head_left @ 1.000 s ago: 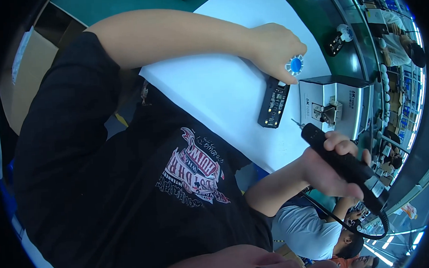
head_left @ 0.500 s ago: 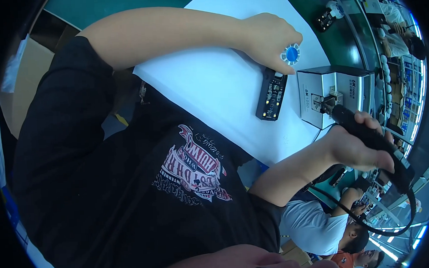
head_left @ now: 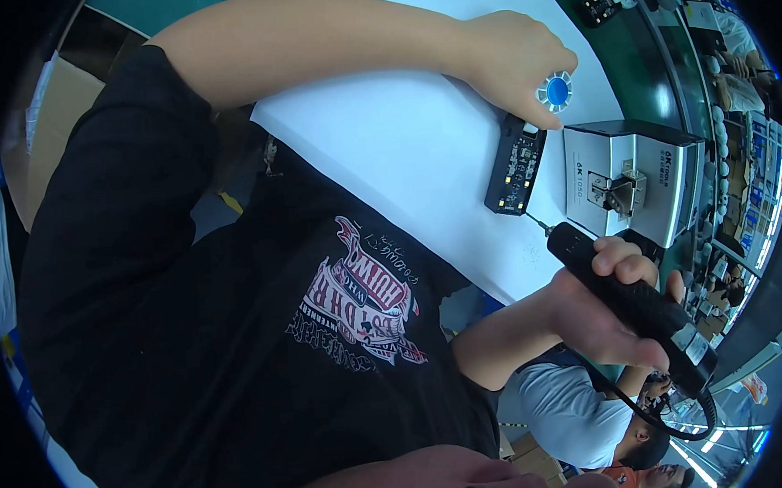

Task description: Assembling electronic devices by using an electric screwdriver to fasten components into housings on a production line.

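My left hand (head_left: 512,62) is closed around the upper end of a black oblong circuit-board unit (head_left: 515,170) on the white sheet (head_left: 387,148). Beside its fingers shows a round piece (head_left: 557,91) with a blue centre and pale toothed rim; whether it is joined to the unit is hidden. My right hand (head_left: 599,318) wraps a black corded electric screwdriver (head_left: 631,296), held tilted. Its thin bit points at the unit's lower end; I cannot tell whether they touch. Close by stands a silver screw feeder box (head_left: 584,161) with a metal pick-up point (head_left: 623,197) on its front.
A similar black unit (head_left: 600,6) lies on the green bench (head_left: 641,76) at the far right. The screwdriver's cable (head_left: 711,417) loops down at lower right. A person in a white shirt (head_left: 568,411) sits nearby. Cardboard (head_left: 54,128) stands at the left.
The screwdriver has come away from the feeder box's front and moved left to the circuit-board unit's lower end. My left hand still holds the unit.
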Action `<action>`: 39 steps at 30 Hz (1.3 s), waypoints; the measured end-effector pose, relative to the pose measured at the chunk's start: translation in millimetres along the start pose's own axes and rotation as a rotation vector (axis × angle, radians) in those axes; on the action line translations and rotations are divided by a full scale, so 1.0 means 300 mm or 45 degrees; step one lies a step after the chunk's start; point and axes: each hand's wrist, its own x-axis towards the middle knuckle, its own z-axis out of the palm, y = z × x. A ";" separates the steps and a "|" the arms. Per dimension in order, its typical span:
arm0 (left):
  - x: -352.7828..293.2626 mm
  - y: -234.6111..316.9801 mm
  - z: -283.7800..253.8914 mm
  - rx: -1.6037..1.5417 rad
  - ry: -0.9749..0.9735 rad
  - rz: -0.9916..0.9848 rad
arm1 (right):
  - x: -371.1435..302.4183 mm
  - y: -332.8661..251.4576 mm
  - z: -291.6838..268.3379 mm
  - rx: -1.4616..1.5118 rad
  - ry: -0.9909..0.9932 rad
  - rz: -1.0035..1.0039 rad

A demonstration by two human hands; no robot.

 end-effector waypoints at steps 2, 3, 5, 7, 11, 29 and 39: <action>-0.001 0.003 0.001 -0.002 -0.001 -0.009 | -0.011 0.002 0.006 0.009 0.009 0.022; -0.004 0.003 -0.001 0.001 0.001 -0.019 | -0.014 0.006 0.010 -0.001 0.013 0.027; -0.005 0.006 -0.006 -0.003 0.001 -0.027 | -0.017 0.015 0.013 -0.019 0.020 0.039; -0.004 0.006 -0.009 -0.013 0.001 -0.031 | -0.015 0.023 0.007 -0.028 0.000 0.033; 0.006 0.004 -0.004 -0.044 0.012 0.003 | -0.023 0.026 -0.002 0.003 -0.055 0.013; -0.008 -0.010 -0.021 0.030 0.042 -0.013 | 0.240 0.047 -0.047 -0.393 0.247 -0.213; 0.015 -0.031 0.011 0.024 0.142 -0.080 | 0.023 0.014 -0.012 0.133 -0.040 -0.012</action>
